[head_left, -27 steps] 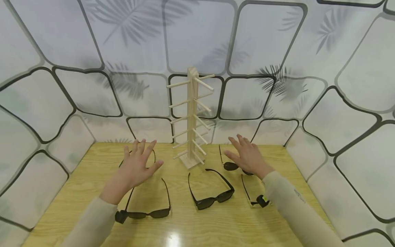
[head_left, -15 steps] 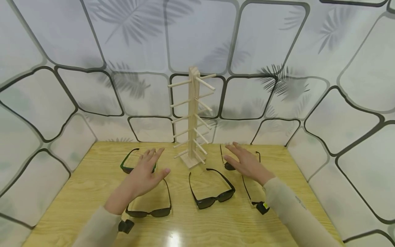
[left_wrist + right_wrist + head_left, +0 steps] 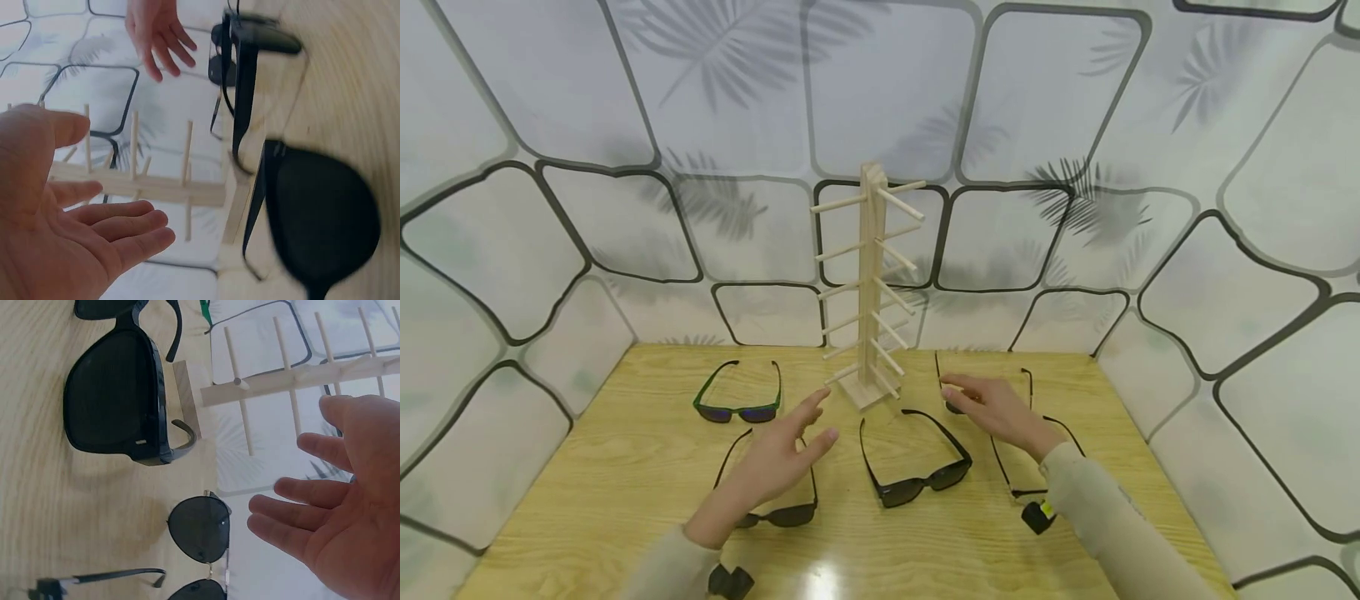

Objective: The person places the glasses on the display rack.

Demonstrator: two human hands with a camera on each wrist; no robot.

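My left hand (image 3: 771, 467) hovers over the front-left black sunglasses (image 3: 790, 516), partly hiding them. Its fingers look relaxed and hold nothing in the left wrist view. On the right, my other hand (image 3: 1000, 408) hangs above the round-lensed sunglasses (image 3: 199, 528) at the back, covering part of them. Nothing lies between its loosely extended fingers (image 3: 287, 515). Between the hands, thick black sunglasses (image 3: 917, 487) lie with temples unfolded. A wooden peg rack (image 3: 871, 283) stands upright behind them, its pegs bare.
Green-framed sunglasses (image 3: 737, 412) lie at the back left of the wooden table (image 3: 602, 467). A further thin-framed pair (image 3: 1000, 467) sits under my right forearm. Patterned fabric walls (image 3: 880, 92) enclose the back and sides. Small black wrist cameras (image 3: 1037, 517) hang at my sleeves.
My left hand has moved right and toward me, uncovering the green-framed sunglasses. My right hand has lowered slightly, its fingers drawn closer together. The glasses and rack have stayed in place.
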